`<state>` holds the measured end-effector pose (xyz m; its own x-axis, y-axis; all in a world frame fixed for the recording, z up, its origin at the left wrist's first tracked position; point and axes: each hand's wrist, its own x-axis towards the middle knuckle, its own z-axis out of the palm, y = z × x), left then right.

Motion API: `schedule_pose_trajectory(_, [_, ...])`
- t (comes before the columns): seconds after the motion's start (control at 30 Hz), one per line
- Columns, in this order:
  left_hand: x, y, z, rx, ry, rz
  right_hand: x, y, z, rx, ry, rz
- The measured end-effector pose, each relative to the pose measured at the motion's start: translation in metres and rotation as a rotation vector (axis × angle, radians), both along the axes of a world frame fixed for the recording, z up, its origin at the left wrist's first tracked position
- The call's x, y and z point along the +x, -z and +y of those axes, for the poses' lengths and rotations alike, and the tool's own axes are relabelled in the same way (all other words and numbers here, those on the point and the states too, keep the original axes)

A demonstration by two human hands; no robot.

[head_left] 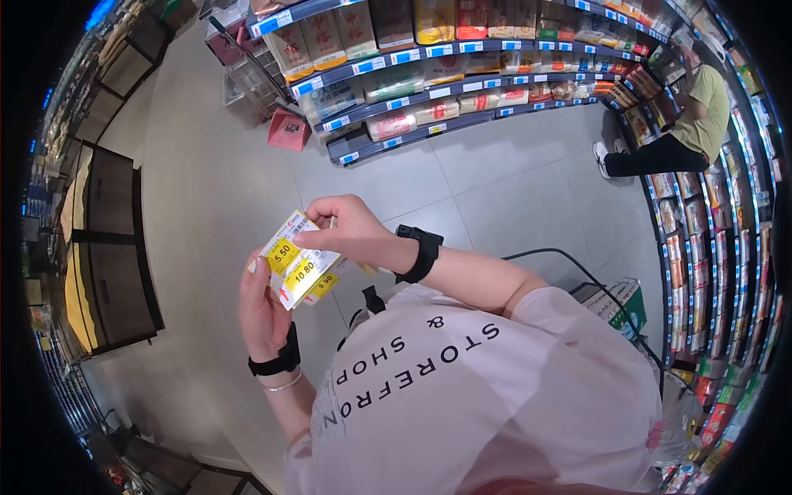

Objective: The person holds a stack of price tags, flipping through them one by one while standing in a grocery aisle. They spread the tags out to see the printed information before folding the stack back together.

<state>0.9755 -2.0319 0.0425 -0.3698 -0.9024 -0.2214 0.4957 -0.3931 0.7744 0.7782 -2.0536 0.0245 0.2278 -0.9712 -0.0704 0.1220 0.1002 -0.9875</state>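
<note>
Several yellow-and-white price tags (304,273) are fanned out between my hands, printed with 5.50, 10.80 and 9.90. My left hand (262,309) grips them at the lower left edge, its thumb on the front. From the other side my right hand (351,231) pinches the stack, thumb pressed on the top tag and fingers curled behind. Part of the stack is hidden by the right hand. Black bands circle both wrists, and a thin bracelet (283,383) sits below the left band.
Ahead stands a shelf (388,144) of packaged goods with price labels. A pink dustpan (289,129) lies by its end. To the right, a person (697,120) sits beside curved shelving. Dark cabinets (120,247) line the left. A black cable (577,264) runs behind my right arm.
</note>
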Motion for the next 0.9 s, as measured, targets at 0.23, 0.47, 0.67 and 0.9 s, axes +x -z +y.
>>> schedule_pose_trajectory(0.23, [-0.013, 0.014, -0.008, 0.006, -0.054, -0.011, -0.007, 0.027, -0.006, -0.004, 0.056, -0.192])
schedule_pose_trajectory(0.47, [-0.018, 0.005, -0.004, 0.023, -0.056, -0.012, -0.004, 0.022, -0.003, 0.024, 0.003, -0.286])
schedule_pose_trajectory(0.67, [-0.013, 0.004, -0.005, 0.008, -0.026, 0.025, 0.0, 0.021, -0.004, 0.037, 0.008, -0.28])
schedule_pose_trajectory(0.9, [-0.017, 0.008, -0.009, -0.024, -0.023, 0.039, -0.003, 0.024, -0.009, 0.014, 0.015, -0.263])
